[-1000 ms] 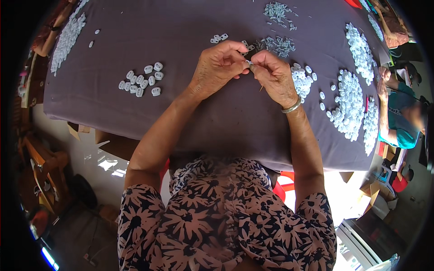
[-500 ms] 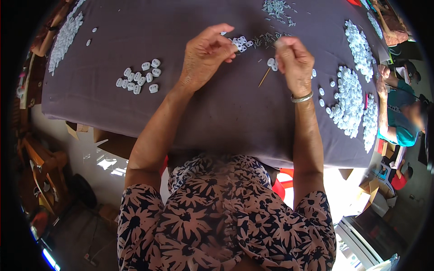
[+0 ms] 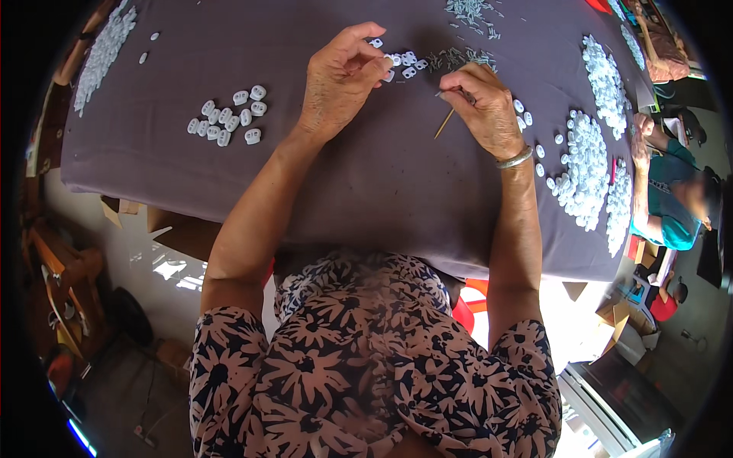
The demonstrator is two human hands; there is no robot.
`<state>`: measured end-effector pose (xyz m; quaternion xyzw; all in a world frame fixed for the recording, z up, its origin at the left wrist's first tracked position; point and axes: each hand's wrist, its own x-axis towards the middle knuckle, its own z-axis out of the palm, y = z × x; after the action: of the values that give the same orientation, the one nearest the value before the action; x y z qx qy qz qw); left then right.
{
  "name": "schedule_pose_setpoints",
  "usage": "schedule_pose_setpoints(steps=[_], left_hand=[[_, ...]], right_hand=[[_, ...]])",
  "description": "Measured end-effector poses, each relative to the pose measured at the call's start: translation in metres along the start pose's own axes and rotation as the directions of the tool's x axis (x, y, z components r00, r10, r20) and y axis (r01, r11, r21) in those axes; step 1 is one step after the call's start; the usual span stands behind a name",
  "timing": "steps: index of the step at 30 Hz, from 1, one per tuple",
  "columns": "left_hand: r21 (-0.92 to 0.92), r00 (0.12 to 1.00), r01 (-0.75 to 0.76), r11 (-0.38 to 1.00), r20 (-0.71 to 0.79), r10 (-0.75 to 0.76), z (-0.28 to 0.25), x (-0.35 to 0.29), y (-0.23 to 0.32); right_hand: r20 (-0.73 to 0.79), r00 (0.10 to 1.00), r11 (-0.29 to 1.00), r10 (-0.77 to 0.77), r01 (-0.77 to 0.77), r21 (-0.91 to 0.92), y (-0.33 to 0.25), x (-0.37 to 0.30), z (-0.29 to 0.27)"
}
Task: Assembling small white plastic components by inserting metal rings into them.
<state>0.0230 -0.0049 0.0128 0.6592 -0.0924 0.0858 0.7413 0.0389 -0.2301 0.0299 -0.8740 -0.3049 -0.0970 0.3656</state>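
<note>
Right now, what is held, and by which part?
The right hand holds a thin stick by its upper part; whether the left hand grips a white piece is unclear.

Piece cluster (image 3: 225, 115): left of left hand (image 3: 334, 88)
Piece heap (image 3: 586, 172): right of right hand (image 3: 489, 111)
Pins (image 3: 460, 56): beyond right hand

White pieces (image 3: 585, 172) on grey tablecloth (image 3: 366, 202)

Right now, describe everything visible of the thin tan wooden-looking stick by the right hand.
The thin, straight, tan wooden-looking stick slants down-left in view from the right hand, which appears to hold it and hides its upper end. Its lower end shows against the dark greyish tablecloth; contact there is unclear.
</note>
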Motion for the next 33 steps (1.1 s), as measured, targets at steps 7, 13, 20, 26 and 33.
schedule_pose_setpoints(steps=[7, 13, 20, 26, 33], left_hand=[[0.014, 0.995, 0.061, 0.998, 0.074, -0.062, 0.007, -0.005, 0.003], [-0.023, 0.992, 0.087, 0.996, 0.089, -0.084, 0.011, -0.008, 0.006], [-0.086, 0.976, 0.093, 0.992, 0.205, -0.074, 0.014, -0.015, -0.008], [-0.047, 0.971, 0.101, 0.994, 0.222, -0.088, 0.017, -0.014, -0.006], [-0.114, 0.974, 0.095, 0.989, 0.217, -0.068, 0.020, -0.015, -0.004]], right_hand=[[0.094, 0.986, 0.967, -0.139, 0.156, -0.203, 0.001, 0.006, 0.004], [-0.024, 0.960, 0.904, 0.280, -0.255, 0.342, -0.014, -0.001, 0.006], [-0.055, 0.980, 0.848, 0.192, -0.138, 0.511, -0.025, 0.002, 0.021], [-0.019, 0.949, 0.659, 0.314, -0.204, 0.724, -0.022, 0.001, 0.028], [0.089, 0.910, 0.621, 0.405, -0.345, 0.703, -0.026, 0.001, 0.025]])
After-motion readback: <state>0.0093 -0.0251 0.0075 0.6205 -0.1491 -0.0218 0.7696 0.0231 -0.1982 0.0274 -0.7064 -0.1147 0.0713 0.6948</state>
